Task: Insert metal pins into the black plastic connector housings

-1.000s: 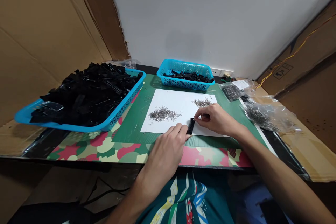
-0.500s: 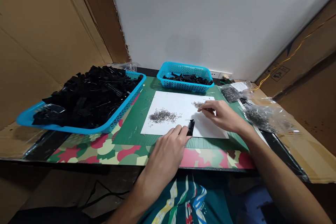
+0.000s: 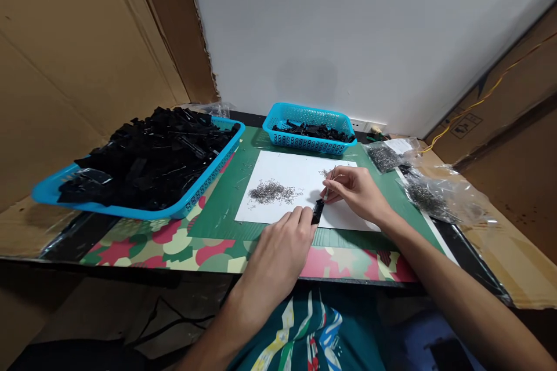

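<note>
My left hand is closed around a small black plastic part, whose upper end sticks out past the fingers over the front of the white sheet. My right hand pinches slim tweezers, with their lower end at the top of the black part. Whether a wire piece sits in the tips is too small to tell. A large pile of tiny bent wire pieces, like springs, lies on the sheet to the left. Behind the right fingers shows a smaller, partly hidden pile.
On the left stands a large blue basket heaped with black parts. A smaller blue basket with black parts is at the back. Two clear bags of wire pieces lie right. Cardboard walls flank the green mat.
My right hand has moved from the small wire pile toward me and left, bringing the tweezers to the black part's top. My left hand keeps its hold.
</note>
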The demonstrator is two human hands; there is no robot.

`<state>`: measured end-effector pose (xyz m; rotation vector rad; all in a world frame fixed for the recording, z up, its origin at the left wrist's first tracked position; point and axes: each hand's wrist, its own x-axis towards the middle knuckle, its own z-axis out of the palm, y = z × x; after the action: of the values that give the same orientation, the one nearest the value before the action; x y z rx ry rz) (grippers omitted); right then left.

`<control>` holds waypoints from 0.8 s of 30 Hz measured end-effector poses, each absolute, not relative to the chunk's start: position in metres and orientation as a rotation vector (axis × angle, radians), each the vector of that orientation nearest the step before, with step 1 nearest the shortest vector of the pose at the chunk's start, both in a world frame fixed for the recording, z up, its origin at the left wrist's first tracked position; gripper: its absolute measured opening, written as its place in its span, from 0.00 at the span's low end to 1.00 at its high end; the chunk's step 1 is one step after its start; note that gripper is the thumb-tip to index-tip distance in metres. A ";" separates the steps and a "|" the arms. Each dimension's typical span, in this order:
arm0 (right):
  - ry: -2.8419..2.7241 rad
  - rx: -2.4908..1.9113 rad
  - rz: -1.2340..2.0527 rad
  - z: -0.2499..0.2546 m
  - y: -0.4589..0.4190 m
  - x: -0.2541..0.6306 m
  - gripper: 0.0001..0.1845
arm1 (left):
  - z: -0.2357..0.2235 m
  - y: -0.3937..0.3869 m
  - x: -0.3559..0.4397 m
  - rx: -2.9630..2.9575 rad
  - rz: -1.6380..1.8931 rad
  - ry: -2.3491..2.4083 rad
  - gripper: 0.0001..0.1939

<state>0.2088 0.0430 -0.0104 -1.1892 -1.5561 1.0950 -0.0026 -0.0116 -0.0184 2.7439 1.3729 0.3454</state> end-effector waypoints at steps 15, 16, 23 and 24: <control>-1.578 -1.226 0.980 -0.019 0.041 0.206 0.20 | -0.020 -0.014 -0.005 2.761 0.415 1.307 0.08; -1.586 -1.232 0.965 -0.021 0.042 0.206 0.20 | -0.019 -0.014 -0.006 2.765 0.416 1.308 0.08; -1.687 -1.244 0.821 -0.023 0.039 0.201 0.20 | -0.022 -0.013 -0.009 2.704 0.483 1.321 0.10; -1.698 -1.241 0.802 -0.023 0.039 0.199 0.20 | -0.022 -0.012 -0.009 2.689 0.496 1.326 0.10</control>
<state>0.1987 0.0388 -0.0226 -1.2407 -1.6980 0.8018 -0.0087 -0.0122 -0.0223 2.6892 1.3257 0.4955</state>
